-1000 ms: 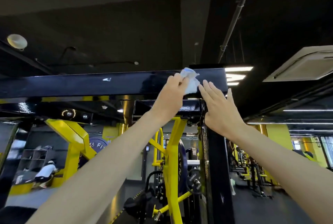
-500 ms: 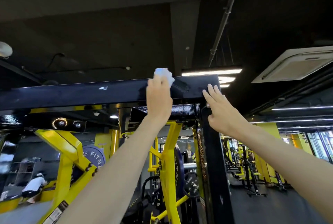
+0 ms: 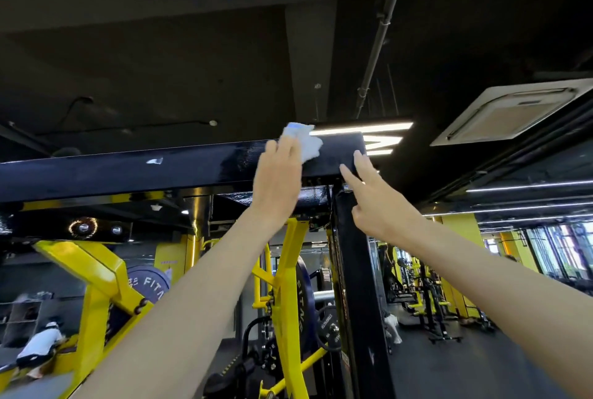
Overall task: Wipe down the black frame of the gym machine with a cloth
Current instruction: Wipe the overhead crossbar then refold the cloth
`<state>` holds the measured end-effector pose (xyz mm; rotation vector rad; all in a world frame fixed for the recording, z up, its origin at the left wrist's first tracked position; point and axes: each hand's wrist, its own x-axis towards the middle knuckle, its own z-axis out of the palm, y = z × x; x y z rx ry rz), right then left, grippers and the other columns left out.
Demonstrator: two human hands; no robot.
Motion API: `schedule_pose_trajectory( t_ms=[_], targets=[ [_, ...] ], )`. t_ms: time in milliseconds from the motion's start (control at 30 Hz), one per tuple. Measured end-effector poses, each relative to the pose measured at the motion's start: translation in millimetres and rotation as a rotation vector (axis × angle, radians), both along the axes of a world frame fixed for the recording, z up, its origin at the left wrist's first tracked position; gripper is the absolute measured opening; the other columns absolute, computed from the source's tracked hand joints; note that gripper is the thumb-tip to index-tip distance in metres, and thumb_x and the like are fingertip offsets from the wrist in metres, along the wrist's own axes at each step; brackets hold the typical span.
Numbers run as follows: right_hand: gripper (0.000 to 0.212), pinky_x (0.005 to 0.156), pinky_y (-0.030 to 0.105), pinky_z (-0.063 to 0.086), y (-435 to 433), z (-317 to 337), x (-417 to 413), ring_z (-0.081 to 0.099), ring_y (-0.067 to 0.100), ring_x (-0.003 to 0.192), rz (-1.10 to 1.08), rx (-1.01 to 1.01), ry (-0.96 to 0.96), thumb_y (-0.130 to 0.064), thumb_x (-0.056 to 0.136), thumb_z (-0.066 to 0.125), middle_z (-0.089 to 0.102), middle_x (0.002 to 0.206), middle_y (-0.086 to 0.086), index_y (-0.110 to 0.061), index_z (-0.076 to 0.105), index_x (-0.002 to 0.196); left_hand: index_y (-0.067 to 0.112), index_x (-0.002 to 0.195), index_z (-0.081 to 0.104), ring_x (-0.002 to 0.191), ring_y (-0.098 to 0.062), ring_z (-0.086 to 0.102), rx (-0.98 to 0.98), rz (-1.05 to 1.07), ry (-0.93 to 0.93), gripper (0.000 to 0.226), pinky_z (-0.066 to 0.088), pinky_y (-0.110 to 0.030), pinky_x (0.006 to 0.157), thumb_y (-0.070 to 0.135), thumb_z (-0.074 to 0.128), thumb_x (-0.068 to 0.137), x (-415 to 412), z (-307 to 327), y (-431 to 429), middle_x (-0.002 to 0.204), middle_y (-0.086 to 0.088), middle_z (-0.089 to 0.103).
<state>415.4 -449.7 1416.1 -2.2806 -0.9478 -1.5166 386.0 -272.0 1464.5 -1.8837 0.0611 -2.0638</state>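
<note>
The machine's black top beam (image 3: 128, 174) runs across the view overhead and meets a black upright post (image 3: 356, 270) at its right end. My left hand (image 3: 279, 174) presses a white cloth (image 3: 308, 141) flat against the beam's face near that end, fingers straight; the cloth sticks out above and to the right of the fingertips. My right hand (image 3: 375, 199) is just right of it, fingers spread and straight, fingertips touching the beam's right end above the post.
Yellow lever arms (image 3: 288, 286) and weight plates (image 3: 147, 286) hang below the beam. A white mark (image 3: 155, 161) shows on the beam to the left. A person (image 3: 41, 344) bends low at far left. More machines (image 3: 426, 302) stand at right.
My left hand slid the cloth left along the beam, then back right toward its end. My right hand stayed at the beam's right end and spread its fingers.
</note>
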Motion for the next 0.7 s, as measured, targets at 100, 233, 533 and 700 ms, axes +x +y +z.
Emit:
schedule_pose_trajectory(
  t_ms=[100, 233, 533, 700],
  targets=[
    [0.079, 0.117, 0.036, 0.02, 2, -7, 6, -0.001, 0.034, 0.148, -0.044, 0.047, -0.033, -0.009, 0.091, 0.05, -0.01, 0.159, 0.013, -0.017, 0.004, 0.155, 0.002, 0.117, 0.053, 0.094, -0.027, 0.044, -0.419, -0.15, -0.151, 0.031, 0.03, -0.027, 0.07, -0.002, 0.052, 0.087, 4, 4, -10, 0.115, -0.015, 0.049],
    [0.07, 0.114, 0.042, 0.027, -1, 2, 9, 0.042, 0.033, 0.133, 0.183, 0.164, 0.029, 0.001, 0.085, 0.053, 0.024, 0.154, 0.006, -0.019, 0.026, 0.147, 0.007, 0.118, 0.055, 0.103, -0.022, 0.049, -0.024, -0.428, 0.113, 0.028, 0.044, -0.038, 0.088, 0.009, 0.044, 0.092, 25, 3, -58, 0.115, -0.009, 0.052],
    [0.054, 0.093, 0.051, 0.045, -19, 5, 7, 0.051, 0.036, 0.116, 0.405, 0.255, 0.133, 0.012, 0.08, 0.04, 0.057, 0.121, 0.026, -0.017, 0.038, 0.126, 0.009, 0.135, 0.044, 0.128, -0.023, 0.039, -0.242, -0.341, -0.132, 0.056, 0.03, -0.038, 0.11, -0.003, 0.049, 0.081, 35, -9, -45, 0.134, -0.005, 0.044],
    [0.045, 0.09, 0.054, 0.048, -20, -2, 1, 0.059, 0.04, 0.103, 0.61, 0.45, 0.143, 0.014, 0.084, 0.037, 0.063, 0.109, 0.025, -0.017, 0.039, 0.116, 0.013, 0.137, 0.041, 0.132, -0.021, 0.037, 0.223, -0.153, 0.093, 0.052, 0.027, -0.035, 0.111, 0.01, 0.04, 0.085, 48, 0, -55, 0.14, -0.002, 0.042]
  ],
)
